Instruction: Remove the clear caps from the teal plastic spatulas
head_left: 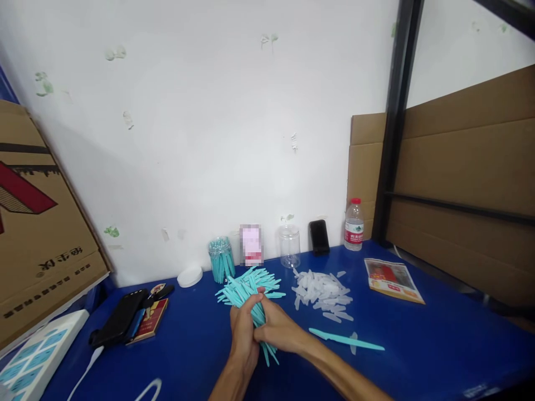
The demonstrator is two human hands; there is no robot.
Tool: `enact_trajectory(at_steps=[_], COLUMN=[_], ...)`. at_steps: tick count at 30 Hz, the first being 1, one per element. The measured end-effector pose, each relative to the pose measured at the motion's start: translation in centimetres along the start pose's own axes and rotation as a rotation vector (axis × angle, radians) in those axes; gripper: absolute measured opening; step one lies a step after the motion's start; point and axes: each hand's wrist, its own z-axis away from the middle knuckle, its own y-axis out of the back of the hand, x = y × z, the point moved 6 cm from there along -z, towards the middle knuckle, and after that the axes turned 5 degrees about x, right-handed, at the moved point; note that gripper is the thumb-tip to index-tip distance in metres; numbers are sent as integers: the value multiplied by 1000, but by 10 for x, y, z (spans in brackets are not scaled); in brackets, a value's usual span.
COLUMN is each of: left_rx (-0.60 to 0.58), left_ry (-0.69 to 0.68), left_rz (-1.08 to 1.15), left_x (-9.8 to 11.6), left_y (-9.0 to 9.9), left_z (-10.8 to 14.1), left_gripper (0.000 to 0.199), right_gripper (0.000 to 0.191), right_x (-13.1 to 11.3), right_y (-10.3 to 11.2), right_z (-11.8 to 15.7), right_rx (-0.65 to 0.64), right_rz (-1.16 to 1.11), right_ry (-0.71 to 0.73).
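Both my hands are wrapped round a thick bundle of turquoise eyebrow razors (240, 289) just above the table. My left hand (244, 328) closes on the bundle from the left, and my right hand (278, 326) grips it from the right. The razors fan out beyond my fingers, and a few ends poke out below. To the right lies a heap of translucent blade caps (321, 292). Nearer me, a single turquoise razor (346, 338) lies across a loose cap (353, 344). Behind the bundle, a clear jar (221, 262) stands full of turquoise razors.
Along the wall stand a clear jar (290, 248), a black phone (319, 238) and a water bottle (354, 225). A white lid (189, 276) lies left. A printed packet (393, 280) rests right. A black case (121, 317) and power strip (45, 356) sit on the left.
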Motion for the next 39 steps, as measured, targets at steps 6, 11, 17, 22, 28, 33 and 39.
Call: enact_trajectory(at_steps=[6, 11, 17, 22, 28, 33, 39], left_rx=[52, 135, 31, 59, 72, 17, -129], left_ry=[47, -4, -111, -79, -182, -391, -520], left_rz=[129, 244, 236, 304, 467, 454, 160], left_x=[10, 33, 51, 57, 108, 147, 145], left_y=[1, 13, 5, 6, 6, -17, -40], left_z=[-17, -36, -37, -41, -52, -29, -5], left_gripper=[20, 11, 17, 17, 15, 13, 12], right_gripper=[40, 89, 106, 80, 56, 55, 63], right_x=[-8, -2, 39, 21, -43, -59, -68], right_y=[28, 125, 140, 139, 89, 41, 27], right_z=[-19, -77, -132, -125, -59, -3, -14], right_rx=[30, 736, 743, 819, 403, 157, 53], right_rz=[102, 414, 595, 590, 572, 586, 637], right_ry=[-86, 21, -160, -136, 133, 83, -101])
